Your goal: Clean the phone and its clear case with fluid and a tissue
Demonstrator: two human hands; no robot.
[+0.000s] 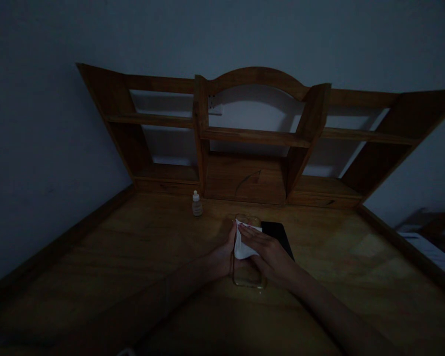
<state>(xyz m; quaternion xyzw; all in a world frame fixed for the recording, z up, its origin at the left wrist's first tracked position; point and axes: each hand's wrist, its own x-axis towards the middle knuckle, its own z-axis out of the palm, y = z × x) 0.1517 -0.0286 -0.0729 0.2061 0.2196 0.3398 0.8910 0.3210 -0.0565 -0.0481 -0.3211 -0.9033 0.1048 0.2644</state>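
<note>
A clear phone case lies on the wooden desk in front of me. My left hand is along the case's left edge, its fingers gripping that side. With my right hand I press a folded white wipe onto the upper part of the case, fingers over the cloth. Just right of the case is a flat black phone-like slab, partly hidden under my right hand. A small bottle with a white cap stands upright beyond my left hand.
A wooden shelf unit with several compartments rises along the back of the desk. Raised wooden edges border the sides. White papers lie past the right edge. A wall socket shows behind the shelves. The light is dim.
</note>
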